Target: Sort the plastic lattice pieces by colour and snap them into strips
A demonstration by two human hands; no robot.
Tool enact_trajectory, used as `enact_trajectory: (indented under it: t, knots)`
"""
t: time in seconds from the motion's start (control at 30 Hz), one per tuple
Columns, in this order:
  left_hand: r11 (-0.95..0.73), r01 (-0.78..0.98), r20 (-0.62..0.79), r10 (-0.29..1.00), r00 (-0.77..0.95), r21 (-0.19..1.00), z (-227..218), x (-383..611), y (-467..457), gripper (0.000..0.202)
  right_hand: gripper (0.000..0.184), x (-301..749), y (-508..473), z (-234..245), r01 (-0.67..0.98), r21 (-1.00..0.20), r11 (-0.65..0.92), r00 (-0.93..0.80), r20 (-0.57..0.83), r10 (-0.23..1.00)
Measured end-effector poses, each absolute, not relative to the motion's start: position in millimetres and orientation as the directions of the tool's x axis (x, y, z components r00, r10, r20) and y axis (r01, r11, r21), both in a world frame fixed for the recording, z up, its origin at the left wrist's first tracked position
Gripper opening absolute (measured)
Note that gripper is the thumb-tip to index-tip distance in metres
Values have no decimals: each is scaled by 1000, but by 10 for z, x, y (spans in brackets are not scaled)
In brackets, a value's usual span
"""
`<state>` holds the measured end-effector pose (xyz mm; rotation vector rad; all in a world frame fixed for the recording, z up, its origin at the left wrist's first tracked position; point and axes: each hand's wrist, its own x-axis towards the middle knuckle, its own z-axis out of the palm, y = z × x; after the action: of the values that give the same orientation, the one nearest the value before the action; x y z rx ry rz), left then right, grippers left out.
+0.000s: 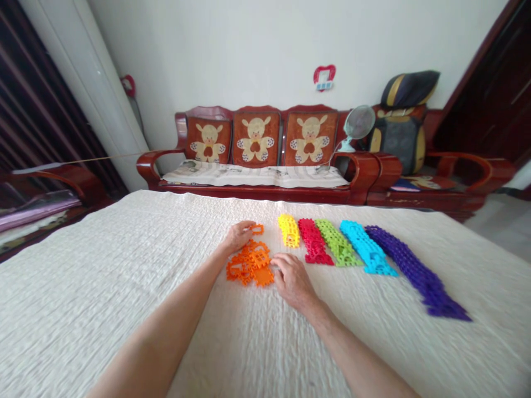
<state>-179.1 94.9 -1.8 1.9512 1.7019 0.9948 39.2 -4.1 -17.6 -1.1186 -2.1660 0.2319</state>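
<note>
A loose pile of orange interlocking plastic pieces [249,262] with toothed edges lies between my hands; some are open frames, one is a solid square [264,276]. Beyond the pile, my left hand [239,236] has its fingers closed at the left edge of a small orange frame piece [258,229], which rests on the cloth. On the pile's right side is my right hand [293,280], its fingers bent and apart, close to the orange pieces and with nothing visible in them. Whether its fingertips touch the pile is hard to tell.
Overlapping rows of similar pieces lie to the right: yellow [289,231], red [315,242], green [338,242], light blue [368,249] and purple [415,268]. A cream textured cloth [124,265] covers the table. Behind stand a wooden sofa [249,192] and a fan [359,122].
</note>
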Motion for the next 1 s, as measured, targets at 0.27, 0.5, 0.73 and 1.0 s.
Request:
enact_trajectory:
  t: [0.27, 0.5, 0.73, 1.0]
  knots:
    - [-296, 906, 135, 954, 266, 302, 238, -1664, 1126, 33, 31, 398, -39, -182, 653, -430, 623, -410, 490, 769]
    - [-13, 931, 134, 990, -39, 365, 258, -1399, 1254, 47, 30, 399, -46, -167, 649, -434, 625, -414, 488, 769]
    - [-56, 927, 40, 998, 44, 370, 268, -1407, 1268, 27, 29, 391, -55, -160, 650, -437, 622, -413, 485, 771]
    - [-105, 945, 156, 986, 59, 308, 188, -1334, 1369, 33, 27, 386, -61, -153, 658, -437, 614, -403, 484, 776]
